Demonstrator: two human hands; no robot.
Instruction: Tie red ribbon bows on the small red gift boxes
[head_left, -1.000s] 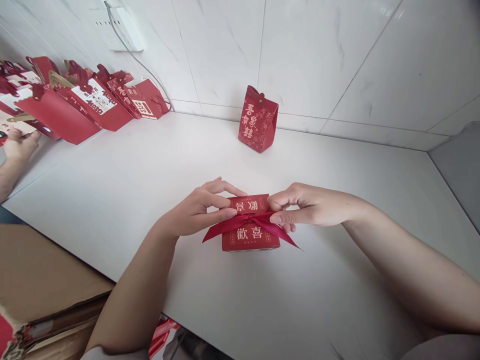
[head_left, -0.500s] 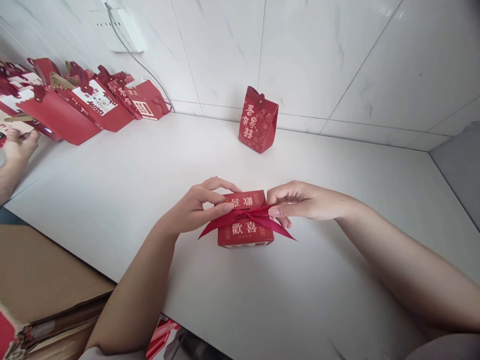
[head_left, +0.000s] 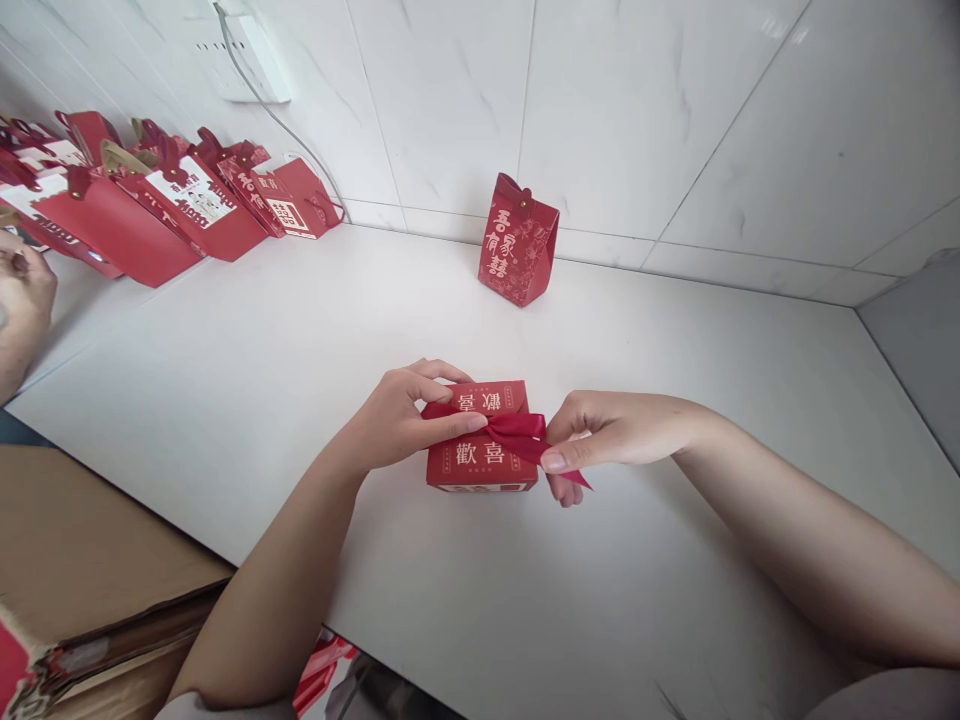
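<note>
A small red gift box (head_left: 480, 470) with pale Chinese characters lies on the white table in front of me. A dark red ribbon (head_left: 517, 424) is tied in a bow across its top. My left hand (head_left: 409, 410) grips the box from the left. Its thumb presses on the ribbon beside the knot, and its fingers reach over the far left side, partly hidden. To the right of the box, my right hand (head_left: 600, 440) pinches a ribbon tail between thumb and fingers. The bow's right loop stands just above that pinch.
A folded red favour box (head_left: 517, 245) stands near the tiled wall. Several red gift bags (head_left: 202, 205) are lined up at the back left, where another person's hand (head_left: 26, 295) shows. A cardboard box (head_left: 97, 540) is at lower left; a socket panel (head_left: 251, 60) is on the wall.
My right hand has moved down from the bow's loop to the ribbon tail. My left thumb has slid right, onto the ribbon near the knot. The other person's hand has shifted left.
</note>
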